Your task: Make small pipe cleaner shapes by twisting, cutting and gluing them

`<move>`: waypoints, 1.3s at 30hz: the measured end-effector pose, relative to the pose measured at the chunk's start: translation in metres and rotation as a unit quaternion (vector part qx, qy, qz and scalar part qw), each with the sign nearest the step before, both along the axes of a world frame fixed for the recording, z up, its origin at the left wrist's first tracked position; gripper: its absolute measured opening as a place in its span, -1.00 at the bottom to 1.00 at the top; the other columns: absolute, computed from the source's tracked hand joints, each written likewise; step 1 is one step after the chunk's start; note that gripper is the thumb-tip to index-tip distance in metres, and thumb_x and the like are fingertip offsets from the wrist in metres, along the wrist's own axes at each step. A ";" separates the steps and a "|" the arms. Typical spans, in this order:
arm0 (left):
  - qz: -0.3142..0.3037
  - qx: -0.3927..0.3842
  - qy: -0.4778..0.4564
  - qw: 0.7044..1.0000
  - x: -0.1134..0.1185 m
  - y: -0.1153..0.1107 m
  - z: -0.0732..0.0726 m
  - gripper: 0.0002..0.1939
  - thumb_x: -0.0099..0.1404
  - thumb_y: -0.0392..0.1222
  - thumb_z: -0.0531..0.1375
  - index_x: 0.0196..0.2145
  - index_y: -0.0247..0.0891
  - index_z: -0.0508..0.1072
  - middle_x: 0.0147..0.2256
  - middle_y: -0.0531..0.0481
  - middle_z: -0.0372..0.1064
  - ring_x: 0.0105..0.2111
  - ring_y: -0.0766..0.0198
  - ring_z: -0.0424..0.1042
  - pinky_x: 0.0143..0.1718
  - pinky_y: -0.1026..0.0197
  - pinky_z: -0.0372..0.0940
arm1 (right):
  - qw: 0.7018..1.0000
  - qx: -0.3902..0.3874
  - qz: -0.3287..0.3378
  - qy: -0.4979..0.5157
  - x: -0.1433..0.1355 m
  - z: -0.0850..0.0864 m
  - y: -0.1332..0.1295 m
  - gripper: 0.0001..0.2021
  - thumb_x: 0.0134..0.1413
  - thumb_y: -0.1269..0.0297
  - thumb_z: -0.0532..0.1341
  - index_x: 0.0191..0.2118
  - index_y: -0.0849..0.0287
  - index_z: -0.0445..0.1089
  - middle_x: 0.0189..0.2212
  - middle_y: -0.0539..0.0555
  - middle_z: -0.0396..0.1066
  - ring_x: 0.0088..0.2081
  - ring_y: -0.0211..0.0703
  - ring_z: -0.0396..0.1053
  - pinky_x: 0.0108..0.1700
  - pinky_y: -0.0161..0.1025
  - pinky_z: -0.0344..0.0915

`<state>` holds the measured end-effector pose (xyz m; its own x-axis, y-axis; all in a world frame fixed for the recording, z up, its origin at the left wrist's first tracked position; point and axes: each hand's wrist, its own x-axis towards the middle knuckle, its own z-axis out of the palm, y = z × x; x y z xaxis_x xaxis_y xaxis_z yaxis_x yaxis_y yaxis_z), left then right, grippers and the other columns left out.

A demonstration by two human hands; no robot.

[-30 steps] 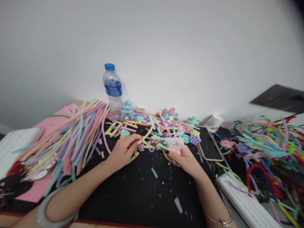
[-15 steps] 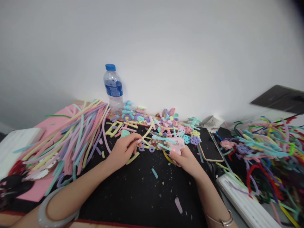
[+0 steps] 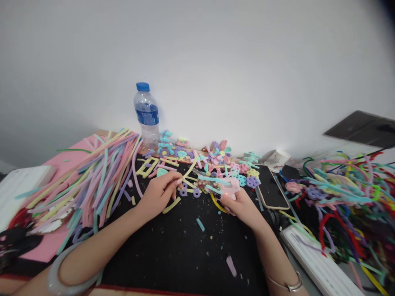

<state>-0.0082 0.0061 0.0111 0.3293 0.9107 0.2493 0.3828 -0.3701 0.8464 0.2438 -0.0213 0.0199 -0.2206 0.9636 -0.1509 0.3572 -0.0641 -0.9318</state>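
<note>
My left hand (image 3: 163, 190) is closed, with thumb and index finger pinched on the lower end of a pale yellow pipe cleaner (image 3: 190, 166). This strip rises in a curve toward the back. My right hand (image 3: 236, 203) wraps around a pink hand tool (image 3: 232, 186) that shows a small orange glow; its front end points left, toward my left fingertips. Turquoise pipe cleaner pieces (image 3: 212, 179) lie along or in front of the tool and partly hide it. Small purple loops (image 3: 196, 193) and a short yellow piece (image 3: 171, 205) lie near my left hand.
A bottle (image 3: 147, 115) stands against the wall. Long pastel pipe cleaners (image 3: 101, 181) are heaped on the left. Pipe cleaner flowers (image 3: 222, 152) line the back. A phone (image 3: 273, 187) and a tangled colourful pile (image 3: 345, 193) are at right. Scraps (image 3: 200, 224) dot the black mat (image 3: 173, 250).
Both hands stay almost in place, the left still pinching the yellow pipe cleaner and the right still holding the pink tool. The view has shifted very slightly.
</note>
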 end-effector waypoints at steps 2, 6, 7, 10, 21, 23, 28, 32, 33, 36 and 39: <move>0.000 0.002 -0.001 1.000 0.000 0.000 0.001 -0.81 0.36 -0.25 -0.05 -0.34 -0.24 0.32 -0.60 0.17 0.25 -0.64 0.41 0.27 -0.51 0.35 0.16 | 1.000 -0.002 -0.004 -0.004 0.001 0.000 0.000 -0.76 0.02 0.24 0.14 -0.57 0.16 0.13 -0.74 -0.14 0.09 -0.69 -0.41 0.01 -0.65 -0.40 -0.06; 0.002 0.005 -0.004 1.000 0.000 0.000 0.000 -0.82 0.36 -0.26 -0.05 -0.34 -0.24 0.31 -0.51 0.14 0.30 -0.63 0.44 0.28 -0.50 0.35 0.18 | 1.000 -0.008 -0.008 -0.007 0.003 -0.001 0.000 -0.75 0.02 0.22 0.14 -0.58 0.16 0.13 -0.75 -0.13 0.09 -0.69 -0.40 0.00 -0.65 -0.40 -0.07; 0.003 0.006 -0.005 1.000 0.000 0.000 0.000 -0.83 0.36 -0.26 -0.04 -0.34 -0.24 0.31 -0.49 0.13 0.30 -0.62 0.44 0.28 -0.50 0.35 0.18 | 1.000 -0.008 -0.009 -0.009 0.003 -0.001 0.000 -0.75 0.02 0.21 0.14 -0.58 0.16 0.13 -0.75 -0.13 0.09 -0.69 -0.40 0.01 -0.65 -0.40 -0.07; 0.001 0.003 -0.006 1.000 -0.001 0.001 -0.002 -0.83 0.36 -0.25 -0.04 -0.32 -0.24 0.31 -0.47 0.12 0.32 -0.61 0.43 0.30 -0.49 0.34 0.19 | 1.000 -0.007 -0.012 -0.018 0.004 -0.002 0.000 -0.75 0.02 0.21 0.14 -0.58 0.16 0.13 -0.74 -0.13 0.10 -0.69 -0.40 0.02 -0.65 -0.40 -0.07; 0.004 0.010 -0.010 1.000 -0.001 0.001 -0.002 -0.83 0.36 -0.24 -0.04 -0.31 -0.23 0.32 -0.45 0.12 0.31 -0.61 0.44 0.30 -0.49 0.34 0.20 | 0.999 0.001 -0.010 -0.033 0.006 -0.001 0.000 -0.75 0.03 0.23 0.14 -0.58 0.16 0.12 -0.75 -0.14 0.10 -0.69 -0.39 0.02 -0.64 -0.40 -0.07; 0.005 0.013 -0.009 1.000 -0.001 0.001 -0.002 -0.83 0.36 -0.24 -0.04 -0.32 -0.23 0.32 -0.45 0.12 0.31 -0.61 0.44 0.30 -0.48 0.34 0.20 | 0.999 0.001 -0.017 -0.031 0.007 -0.002 0.000 -0.75 0.04 0.23 0.14 -0.57 0.16 0.12 -0.76 -0.14 0.10 -0.70 -0.39 0.01 -0.65 -0.40 -0.08; 0.007 0.011 -0.017 1.000 -0.001 0.001 -0.002 -0.83 0.36 -0.24 -0.04 -0.32 -0.23 0.32 -0.44 0.12 0.32 -0.62 0.44 0.30 -0.49 0.33 0.20 | 0.999 -0.002 -0.021 -0.028 0.011 -0.004 0.002 -0.73 0.04 0.20 0.14 -0.57 0.16 0.12 -0.76 -0.14 0.10 -0.69 -0.39 0.02 -0.64 -0.39 -0.06; 0.010 0.006 -0.027 1.000 -0.001 0.001 -0.002 -0.84 0.36 -0.23 -0.04 -0.31 -0.22 0.31 -0.43 0.12 0.31 -0.62 0.44 0.30 -0.49 0.34 0.21 | 0.999 -0.003 -0.026 -0.031 0.012 -0.002 0.003 -0.71 0.04 0.19 0.14 -0.60 0.16 0.11 -0.75 -0.13 0.10 -0.68 -0.40 0.01 -0.64 -0.39 -0.06; 0.011 0.006 -0.027 1.000 -0.001 0.001 -0.001 -0.84 0.36 -0.23 -0.03 -0.31 -0.22 0.31 -0.43 0.12 0.31 -0.62 0.44 0.30 -0.49 0.34 0.21 | 0.999 -0.005 -0.028 -0.032 0.011 -0.002 0.003 -0.71 0.04 0.19 0.14 -0.60 0.16 0.11 -0.75 -0.13 0.10 -0.68 -0.40 0.01 -0.64 -0.40 -0.06; 0.011 0.005 -0.022 1.000 -0.001 0.001 -0.001 -0.84 0.36 -0.21 -0.03 -0.31 -0.22 0.31 -0.44 0.12 0.32 -0.62 0.44 0.30 -0.50 0.34 0.20 | 0.999 -0.008 -0.027 -0.036 0.010 0.000 0.002 -0.69 0.04 0.19 0.14 -0.61 0.16 0.10 -0.75 -0.13 0.08 -0.68 -0.41 -0.01 -0.64 -0.40 -0.08; 0.013 0.002 -0.020 1.000 -0.001 0.001 0.000 -0.83 0.36 -0.20 -0.04 -0.31 -0.22 0.31 -0.45 0.11 0.33 -0.61 0.42 0.30 -0.49 0.33 0.21 | 0.999 -0.009 -0.026 -0.040 0.010 0.000 0.002 -0.70 0.04 0.19 0.13 -0.61 0.17 0.10 -0.75 -0.12 0.08 -0.68 -0.41 -0.01 -0.64 -0.40 -0.09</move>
